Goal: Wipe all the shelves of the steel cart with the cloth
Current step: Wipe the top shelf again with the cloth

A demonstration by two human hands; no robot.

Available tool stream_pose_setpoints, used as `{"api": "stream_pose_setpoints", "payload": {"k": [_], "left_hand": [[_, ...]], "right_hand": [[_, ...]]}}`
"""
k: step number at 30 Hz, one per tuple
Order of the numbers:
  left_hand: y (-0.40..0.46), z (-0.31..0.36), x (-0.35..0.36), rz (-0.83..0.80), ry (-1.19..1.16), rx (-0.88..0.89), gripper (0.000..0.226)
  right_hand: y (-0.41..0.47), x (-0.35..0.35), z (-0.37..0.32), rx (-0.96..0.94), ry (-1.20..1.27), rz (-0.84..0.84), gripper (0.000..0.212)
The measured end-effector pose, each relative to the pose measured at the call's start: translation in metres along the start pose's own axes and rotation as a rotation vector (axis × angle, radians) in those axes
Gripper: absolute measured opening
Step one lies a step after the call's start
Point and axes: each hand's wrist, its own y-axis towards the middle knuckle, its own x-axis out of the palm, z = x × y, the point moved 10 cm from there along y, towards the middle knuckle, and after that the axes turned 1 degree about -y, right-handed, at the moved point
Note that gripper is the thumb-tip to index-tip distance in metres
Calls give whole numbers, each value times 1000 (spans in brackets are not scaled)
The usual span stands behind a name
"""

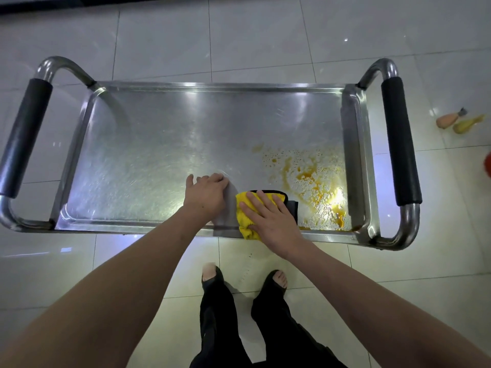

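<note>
Dim room, cool light from overhead; hard white glare on the steel shelf (pixel 164 144) near its right front corner. Wide-angle lens bows the edges.

Counted in view: one steel cart (pixel 82 134) showing one top shelf (pixel 172 144), two tubular handles, each with one black foam grip, left (pixel 25 139) and right (pixel 401 144). One yellow cloth (pixel 245 211) with a dark edge, one orange-yellow spill patch (pixel 310 179) on the shelf, two hands, left hand (pixel 206 195) and right hand (pixel 271 221), and two feet in dark open-toed footwear. On the floor tiles: two small bottle-shaped objects, one orange (pixel 449 119) and one yellow (pixel 467 124), plus one red item (pixel 488 164) cut by the frame edge, kind not determinable.
</note>
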Motion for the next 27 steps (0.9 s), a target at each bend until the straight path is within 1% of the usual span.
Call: {"api": "stream_pose_setpoints", "payload": {"k": [4, 7, 16, 19, 23, 27], "left_hand": [[-4, 0, 2, -7, 11, 10, 55], [-6, 1, 8, -7, 17, 17, 56], [-4, 0, 13, -2, 67, 52, 58], [-4, 0, 14, -13, 70, 56, 60], [-2, 2, 12, -36, 90, 61, 61], [-6, 3, 14, -58, 120, 63, 62]], "right_hand": [[21, -6, 14, -29, -1, -21, 61], [37, -11, 28, -30, -12, -36, 60], [117, -34, 73, 34, 36, -63, 62], [135, -43, 85, 63, 32, -72, 69], [137, -47, 88, 81, 33, -72, 70], [117, -42, 73, 100, 41, -69, 70]]}}
